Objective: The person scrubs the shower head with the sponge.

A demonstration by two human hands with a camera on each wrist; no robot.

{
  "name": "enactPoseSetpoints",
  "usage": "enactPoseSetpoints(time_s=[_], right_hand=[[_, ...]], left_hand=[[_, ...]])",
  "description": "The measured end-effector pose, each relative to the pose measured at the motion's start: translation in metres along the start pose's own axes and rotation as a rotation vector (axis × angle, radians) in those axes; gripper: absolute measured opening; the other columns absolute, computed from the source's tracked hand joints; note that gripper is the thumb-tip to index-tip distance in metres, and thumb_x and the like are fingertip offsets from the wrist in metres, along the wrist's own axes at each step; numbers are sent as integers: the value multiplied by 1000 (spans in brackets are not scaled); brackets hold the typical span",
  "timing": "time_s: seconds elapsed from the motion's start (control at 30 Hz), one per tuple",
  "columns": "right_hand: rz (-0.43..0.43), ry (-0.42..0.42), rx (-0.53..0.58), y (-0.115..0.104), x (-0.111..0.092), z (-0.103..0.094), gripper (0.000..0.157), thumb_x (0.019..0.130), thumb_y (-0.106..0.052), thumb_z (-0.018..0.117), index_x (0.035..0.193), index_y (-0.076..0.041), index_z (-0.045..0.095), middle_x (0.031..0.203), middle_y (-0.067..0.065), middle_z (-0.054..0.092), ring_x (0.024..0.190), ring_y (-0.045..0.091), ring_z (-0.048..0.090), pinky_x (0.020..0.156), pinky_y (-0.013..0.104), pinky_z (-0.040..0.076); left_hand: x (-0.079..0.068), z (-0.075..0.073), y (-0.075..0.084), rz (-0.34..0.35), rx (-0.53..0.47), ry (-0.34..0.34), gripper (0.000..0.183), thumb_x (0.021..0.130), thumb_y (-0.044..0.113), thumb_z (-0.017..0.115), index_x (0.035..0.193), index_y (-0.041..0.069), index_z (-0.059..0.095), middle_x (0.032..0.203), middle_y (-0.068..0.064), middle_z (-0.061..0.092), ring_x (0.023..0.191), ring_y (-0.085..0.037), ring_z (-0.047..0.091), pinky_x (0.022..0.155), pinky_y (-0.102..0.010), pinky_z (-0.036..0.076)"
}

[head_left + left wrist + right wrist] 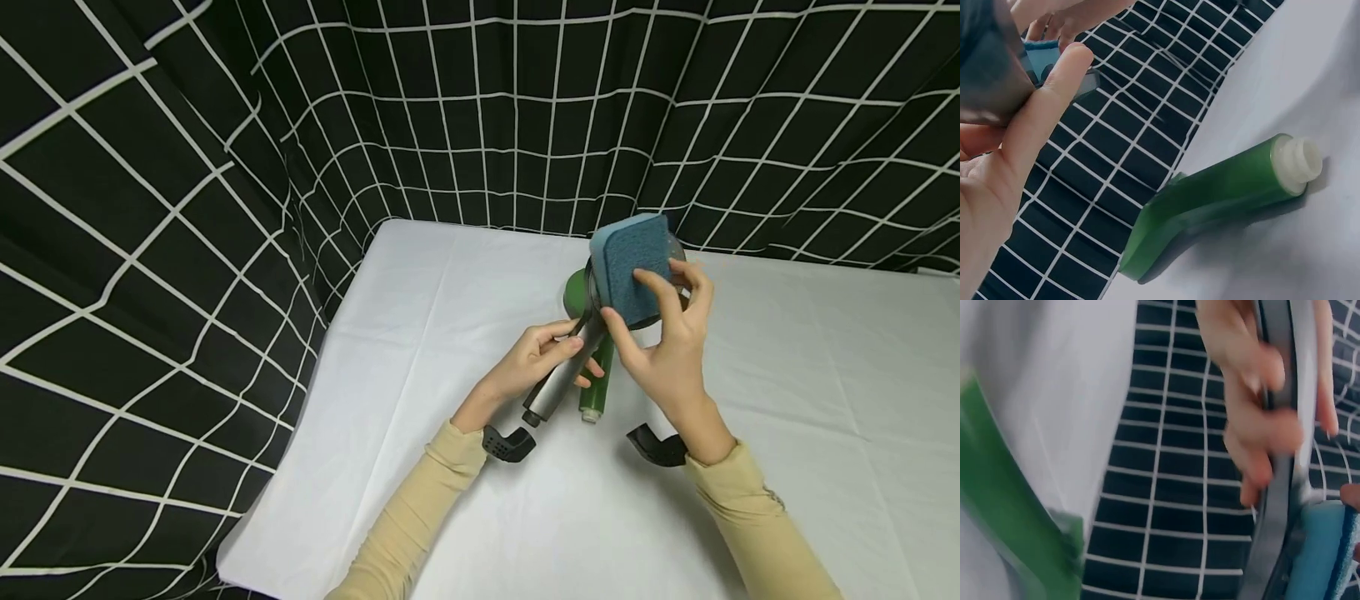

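My left hand [525, 362] grips the silver and dark grey handle of a hand-held shower head [557, 385], its threaded end pointing toward me. In my right hand [678, 354] is a blue sponge [639, 262], pinched between thumb and fingers against the round head, which the sponge mostly hides. A green shower head [595, 398] lies on the table behind and below the silver one. The left wrist view shows its green handle [1210, 194] with a white threaded end. Seen from the right wrist, the sponge [1316, 550] sits close along the silver shower head's edge.
A white cloth covers the table [420, 350]. Black curtains with a white grid [495, 108] hang behind it and down the left side. Black wrist mounts [508, 444] are strapped at both sleeves.
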State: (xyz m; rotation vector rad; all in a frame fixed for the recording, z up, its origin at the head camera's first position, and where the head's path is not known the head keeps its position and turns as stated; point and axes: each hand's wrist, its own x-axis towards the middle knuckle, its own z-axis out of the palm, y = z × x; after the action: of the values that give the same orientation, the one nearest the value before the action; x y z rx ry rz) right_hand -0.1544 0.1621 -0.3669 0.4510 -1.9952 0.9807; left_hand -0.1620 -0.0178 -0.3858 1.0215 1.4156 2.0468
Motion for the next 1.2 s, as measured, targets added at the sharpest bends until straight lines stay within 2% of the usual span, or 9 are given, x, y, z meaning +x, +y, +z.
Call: enactPoseSetpoints(time_s=[0.1,0.17,0.37,0.53,0.87,0.97,1.03,1.13,1.2], right_hand=[[-36,-28,10,-4,-8,3,49,77,-40,64,107,-2,59,122,27,35,105,35,36,73,42,32],[-44,-37,6,-4,-8,4,48,77,-40,64,107,-2,59,122,27,35,106,36,36,73,42,31],[17,21,-32,6,15,-2,44,76,-32,67,110,-5,58,124,21,35,111,27,33,79,41,33],[63,84,-83,17,28,-11,43,73,-21,70,111,-6,56,122,17,36,113,21,31,86,38,32],[70,53,-44,4,-9,-3,45,73,-27,69,110,-3,58,121,23,36,106,30,33,76,39,32],[75,53,-39,1,-14,-2,45,72,-24,71,109,-2,57,120,24,36,105,30,33,75,40,34],[75,55,-42,1,-12,-3,45,72,-22,71,109,-2,57,120,23,36,105,30,33,76,40,34],[74,59,-59,6,-3,-4,44,73,-21,71,110,-2,56,121,21,35,107,28,32,80,39,32],[76,81,-70,11,7,-6,43,73,-21,70,110,-3,56,120,19,35,107,27,32,82,38,32]], left_hand=[[1,0,1,4,1,12,35,94,-5,28,128,-15,31,115,-38,41,87,-51,50,69,-55,46],[1,0,1,-2,5,13,35,94,-5,28,127,-16,31,110,-38,44,86,-52,49,68,-53,47],[0,-1,-1,-1,34,4,39,95,-3,29,133,-10,27,86,-41,52,77,-55,50,62,-46,50],[-1,-2,-1,17,49,11,38,95,-3,29,132,-10,28,84,-39,54,81,-52,51,60,-43,51],[0,-4,3,92,116,66,37,94,-7,26,130,-15,27,82,-40,53,65,-51,52,74,-45,47],[1,-4,2,92,128,80,36,95,-5,27,129,-15,29,80,-38,54,62,-44,55,68,-47,48],[1,-4,2,84,130,87,35,95,-4,27,128,-15,31,78,-37,53,60,-34,58,64,-50,47],[1,-4,1,57,126,93,33,94,-5,28,125,-16,34,74,-35,53,60,-21,59,55,-51,46],[0,-3,1,38,130,84,32,94,-5,28,123,-17,36,73,-34,52,62,-19,58,54,-48,47]])
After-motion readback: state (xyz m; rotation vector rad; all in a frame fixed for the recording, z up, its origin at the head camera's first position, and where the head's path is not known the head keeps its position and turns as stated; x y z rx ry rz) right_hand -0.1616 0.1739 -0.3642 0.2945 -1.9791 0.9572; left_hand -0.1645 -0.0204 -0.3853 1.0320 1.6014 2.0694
